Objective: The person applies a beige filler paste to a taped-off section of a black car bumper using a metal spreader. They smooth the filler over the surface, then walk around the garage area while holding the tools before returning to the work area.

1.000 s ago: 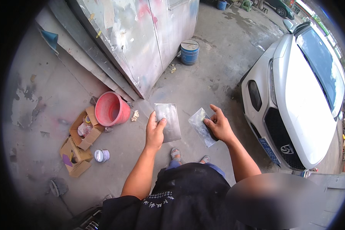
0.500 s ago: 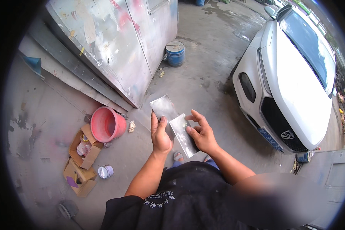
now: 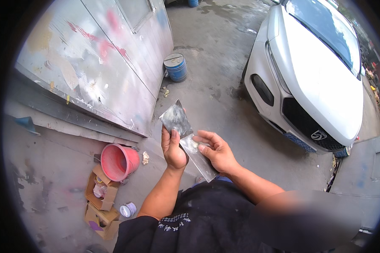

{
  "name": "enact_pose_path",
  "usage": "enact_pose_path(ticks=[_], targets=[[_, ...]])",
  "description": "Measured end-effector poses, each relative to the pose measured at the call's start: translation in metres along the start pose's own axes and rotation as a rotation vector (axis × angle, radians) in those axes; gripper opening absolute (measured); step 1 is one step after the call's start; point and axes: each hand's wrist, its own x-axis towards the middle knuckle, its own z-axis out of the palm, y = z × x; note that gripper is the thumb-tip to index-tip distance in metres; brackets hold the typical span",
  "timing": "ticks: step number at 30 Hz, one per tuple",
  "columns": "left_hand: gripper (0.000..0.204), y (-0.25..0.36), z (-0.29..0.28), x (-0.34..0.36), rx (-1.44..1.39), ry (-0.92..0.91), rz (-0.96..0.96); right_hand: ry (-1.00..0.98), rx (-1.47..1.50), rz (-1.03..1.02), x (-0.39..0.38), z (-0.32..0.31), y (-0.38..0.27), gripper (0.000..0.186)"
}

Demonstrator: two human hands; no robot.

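Note:
My left hand (image 3: 173, 147) grips a flat grey metal scraper blade (image 3: 175, 118) that points up and away from me. My right hand (image 3: 215, 152) holds a second grey scraper blade (image 3: 200, 160), which lies across its palm and slants down toward my body. The two blades overlap between my hands, one pressed against the other. Both hands are raised in front of my chest, above the concrete ground.
A white car (image 3: 316, 71) stands at the right. A grey paint-smeared metal wall (image 3: 97, 63) is on the left, with a blue drum (image 3: 175, 66) beside it. A red bucket (image 3: 118, 161), open cardboard boxes (image 3: 100, 202) and a small tin (image 3: 128, 209) lie at lower left.
My hands have come together from being apart, each with a blade, and risen closer to me. The blades now overlap.

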Motion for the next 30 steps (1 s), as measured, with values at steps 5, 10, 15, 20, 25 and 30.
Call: enact_pose_path(ticks=[5, 10, 15, 20, 25, 30], targets=[[0.044, -0.024, 0.018, 0.033, -0.058, -0.050, -0.116, 0.008, -0.011, -0.139, 0.043, -0.038, -0.017, 0.039], [0.053, -0.041, 0.038, 0.068, 0.013, -0.088, -0.207, -0.059, -0.086, -0.134, 0.069, -0.069, -0.042, 0.037], [0.076, -0.058, 0.049, 0.084, 0.052, -0.130, -0.224, -0.073, 0.129, -0.068, 0.098, -0.072, -0.074, 0.036], [0.085, -0.076, 0.034, 0.117, 0.189, -0.180, -0.180, -0.056, 0.234, -0.036, 0.127, -0.067, -0.083, 0.037], [0.094, -0.099, 0.003, 0.169, 0.187, -0.222, -0.179, -0.083, 0.237, -0.002, 0.171, -0.063, -0.095, 0.037], [0.079, -0.113, -0.016, 0.236, 0.001, -0.334, -0.243, 0.042, 0.030, -0.277, 0.248, -0.057, -0.088, 0.031]])
